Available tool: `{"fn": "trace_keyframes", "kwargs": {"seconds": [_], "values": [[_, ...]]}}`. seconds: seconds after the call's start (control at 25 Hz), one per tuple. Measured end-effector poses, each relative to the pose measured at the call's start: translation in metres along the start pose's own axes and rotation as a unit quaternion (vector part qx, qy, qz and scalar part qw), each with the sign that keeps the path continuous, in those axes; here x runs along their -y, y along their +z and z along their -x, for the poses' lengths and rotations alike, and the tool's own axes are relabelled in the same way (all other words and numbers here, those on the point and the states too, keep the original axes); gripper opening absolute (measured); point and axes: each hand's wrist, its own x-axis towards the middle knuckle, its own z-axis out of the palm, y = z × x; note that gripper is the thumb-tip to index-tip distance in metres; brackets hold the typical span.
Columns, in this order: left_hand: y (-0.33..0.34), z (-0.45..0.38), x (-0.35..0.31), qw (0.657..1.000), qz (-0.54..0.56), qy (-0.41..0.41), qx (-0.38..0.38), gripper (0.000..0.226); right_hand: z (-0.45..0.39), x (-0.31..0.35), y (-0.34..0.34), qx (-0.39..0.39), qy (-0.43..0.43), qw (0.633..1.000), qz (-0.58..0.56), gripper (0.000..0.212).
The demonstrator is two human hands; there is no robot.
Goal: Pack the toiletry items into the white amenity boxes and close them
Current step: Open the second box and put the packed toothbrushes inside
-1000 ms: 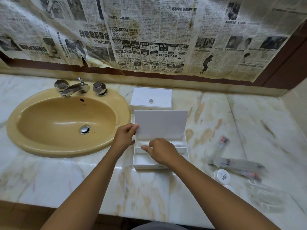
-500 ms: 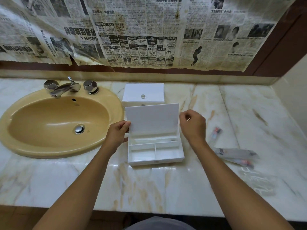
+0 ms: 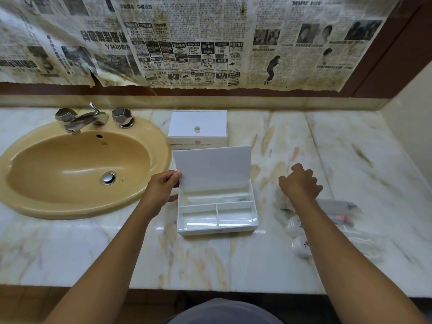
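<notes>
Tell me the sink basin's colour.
The sink basin is mustard yellow, seen in the head view, the only view, left of the open box.

box: white | sink: mustard yellow | countertop: cream marble, tan veins | newspaper: black-and-white print

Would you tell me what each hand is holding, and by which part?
The left hand pinches the left edge of the open box's raised lid. The right hand holds nothing.
</notes>
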Motion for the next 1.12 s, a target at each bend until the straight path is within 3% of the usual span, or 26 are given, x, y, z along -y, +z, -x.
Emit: {"fn": "trace_keyframes", "kwargs": {"seconds": [0.28,0.64,0.92,1.04,1.12], "values": [[-0.001,-0.002,0.002,1.0,-0.006,-0.002,0.001,0.024,-0.003,0.001,0.0,0.056,0.005,0.998,0.004,0.053],[0.001,-0.001,0.0,1.0,0.006,-0.002,0.002,0.023,-0.003,0.002,-0.003,0.04,0.031,0.998,-0.045,0.061],[0.002,0.001,0.0,1.0,0.007,-0.002,-0.001,0.023,0.001,0.013,-0.004,-0.001,0.021,0.986,-0.166,0.035],[0.001,0.001,0.0,1.0,0.009,-0.002,-0.003,0.022,0.004,0.024,-0.014,-0.022,-0.011,0.977,-0.212,0.045],[0.001,0.001,0.0,1.0,0.006,-0.001,-0.002,0.023,0.007,0.032,-0.024,-0.036,-0.033,0.97,-0.24,0.024]]}}
